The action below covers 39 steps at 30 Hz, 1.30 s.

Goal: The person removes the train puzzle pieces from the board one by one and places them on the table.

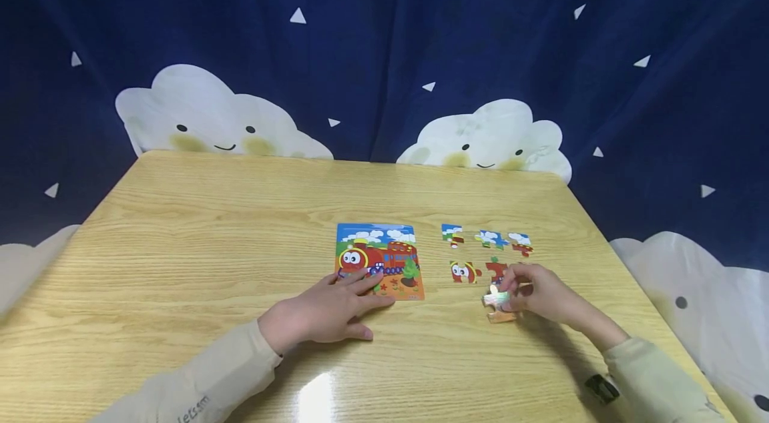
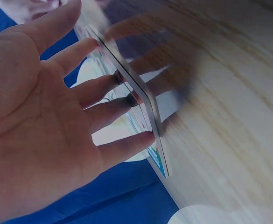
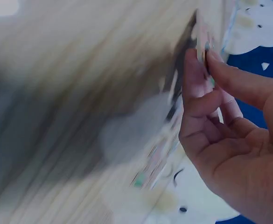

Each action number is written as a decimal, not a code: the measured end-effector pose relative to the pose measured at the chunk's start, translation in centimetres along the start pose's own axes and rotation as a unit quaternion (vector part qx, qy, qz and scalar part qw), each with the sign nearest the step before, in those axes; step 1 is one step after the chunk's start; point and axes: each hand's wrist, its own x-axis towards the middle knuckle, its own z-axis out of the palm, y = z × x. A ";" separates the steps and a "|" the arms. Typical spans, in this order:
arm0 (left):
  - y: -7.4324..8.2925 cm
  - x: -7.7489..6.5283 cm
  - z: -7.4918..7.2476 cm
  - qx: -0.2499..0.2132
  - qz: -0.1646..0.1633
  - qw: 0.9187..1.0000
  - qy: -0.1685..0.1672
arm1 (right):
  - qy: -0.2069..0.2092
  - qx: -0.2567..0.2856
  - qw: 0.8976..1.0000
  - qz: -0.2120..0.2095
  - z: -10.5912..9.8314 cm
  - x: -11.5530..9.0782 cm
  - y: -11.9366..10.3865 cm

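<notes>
A square puzzle with a red train picture lies flat on the table. My left hand spreads its fingers over the lower left part of it. In the left wrist view the fingertips touch the edge and top of the puzzle. On the right, my right hand pinches a puzzle piece between thumb and fingers. The right wrist view has that piece tilted up edge-on, its picture mostly hidden. Beyond the hand lies a piece with red and green on it, partly covered by the fingers.
Several loose pieces lie right of the puzzle: one with the train's eyes, a corner piece, a cloud piece and another sky piece. The wooden table ends at a dark blue curtain.
</notes>
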 end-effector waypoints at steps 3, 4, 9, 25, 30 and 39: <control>0.1 0.0 -0.1 -0.001 0.000 1.000 0.002 | -0.007 -0.032 0.999 0.006 -0.9 -1.3 0.9; 0.1 0.0 -0.1 -0.001 0.000 1.000 0.002 | -0.009 -0.043 0.999 0.014 -1.2 -1.8 1.1; 0.2 -0.1 -0.1 -0.005 0.000 1.000 0.004 | -0.007 -0.114 0.992 0.060 -3.0 -3.4 2.3; 0.2 -0.1 -0.1 -0.006 0.000 1.000 0.004 | 0.003 -0.173 0.980 0.099 -4.3 -3.7 3.5; 0.2 -0.1 0.0 -0.008 0.000 1.000 0.007 | -0.004 -0.172 0.979 0.111 -4.3 -3.6 3.4; 0.0 -0.4 0.1 -0.016 -0.001 1.000 0.005 | -0.007 -0.168 0.981 0.094 -4.3 -3.5 2.5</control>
